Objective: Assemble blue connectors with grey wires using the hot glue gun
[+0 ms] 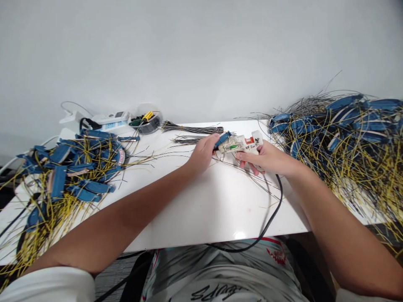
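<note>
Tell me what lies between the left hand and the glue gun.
A blue part, held by the left hand at the nozzle end of the glue gun, as the head view shows. Whether part and nozzle touch, I cannot tell.

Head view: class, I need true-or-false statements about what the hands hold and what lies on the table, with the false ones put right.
1. The right hand holds an off-white glue gun. True.
2. The left hand holds nothing. False: it holds a blue piece.
3. Blue pieces with yellow and dark wires lie in a left pile and a right pile. True.
4. The cord crossing the table's front edge is white. False: it is black.
5. A round container holds something yellow. True.
6. The power strip is behind the right pile. False: it is behind the left pile.
</note>
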Motion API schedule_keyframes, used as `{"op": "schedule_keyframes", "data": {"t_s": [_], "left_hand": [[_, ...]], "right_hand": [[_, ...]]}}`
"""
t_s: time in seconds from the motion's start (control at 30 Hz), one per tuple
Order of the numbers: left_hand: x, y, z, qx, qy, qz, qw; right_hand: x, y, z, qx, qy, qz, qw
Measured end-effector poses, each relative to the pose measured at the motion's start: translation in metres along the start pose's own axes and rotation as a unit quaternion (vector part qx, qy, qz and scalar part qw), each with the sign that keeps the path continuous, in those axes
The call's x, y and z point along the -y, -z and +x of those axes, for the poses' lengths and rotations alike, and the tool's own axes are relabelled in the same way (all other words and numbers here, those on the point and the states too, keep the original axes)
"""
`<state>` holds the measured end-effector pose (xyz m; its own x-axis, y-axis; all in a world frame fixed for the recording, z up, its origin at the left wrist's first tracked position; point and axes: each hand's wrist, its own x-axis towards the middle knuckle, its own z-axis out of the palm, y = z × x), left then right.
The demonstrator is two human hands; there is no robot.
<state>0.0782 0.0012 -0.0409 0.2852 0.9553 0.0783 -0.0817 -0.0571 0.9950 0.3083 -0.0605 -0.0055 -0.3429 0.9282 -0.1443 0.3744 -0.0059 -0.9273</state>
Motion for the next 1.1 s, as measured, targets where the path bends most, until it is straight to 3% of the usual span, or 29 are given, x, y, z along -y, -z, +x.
{"op": "schedule_keyframes", "data": {"t_s": [0.13, 0.33, 0.47, 0.73, 0.83, 0.93, 1.03, 1.1], "left_hand": [[-0.005, -0.001, 0.000, 0.037, -0.017, 0.022, 0.999], [-0.006, 0.001, -0.001, 0.055, -0.046, 0.028, 0.997], [-0.004, 0.001, -0.001, 0.073, -0.050, 0.019, 0.996], [-0.005, 0.002, -0.001, 0.079, -0.054, 0.028, 0.995], [-0.004, 0.003, 0.000, 0.087, -0.037, 0.048, 0.994], [0.000, 0.003, 0.003, 0.088, -0.014, 0.048, 0.995], [0.002, 0.001, 0.005, 0.080, -0.004, 0.029, 0.996], [0.002, -0.001, 0.005, 0.073, 0.001, 0.018, 0.997]], "right_hand": [[0.006, 0.012, -0.004, 0.039, -0.016, 0.000, 0.999], [0.016, 0.024, -0.016, -0.027, -0.024, 0.067, 0.997], [0.009, 0.024, -0.016, -0.014, -0.036, 0.076, 0.996], [0.012, 0.019, -0.025, 0.023, 0.022, 0.065, 0.997], [0.015, 0.021, -0.033, -0.067, 0.076, 0.151, 0.983], [0.010, 0.029, -0.031, -0.253, 0.120, 0.187, 0.942], [-0.008, 0.038, -0.017, -0.431, 0.084, 0.098, 0.893], [-0.025, 0.042, -0.006, -0.457, 0.031, 0.047, 0.887]]}}
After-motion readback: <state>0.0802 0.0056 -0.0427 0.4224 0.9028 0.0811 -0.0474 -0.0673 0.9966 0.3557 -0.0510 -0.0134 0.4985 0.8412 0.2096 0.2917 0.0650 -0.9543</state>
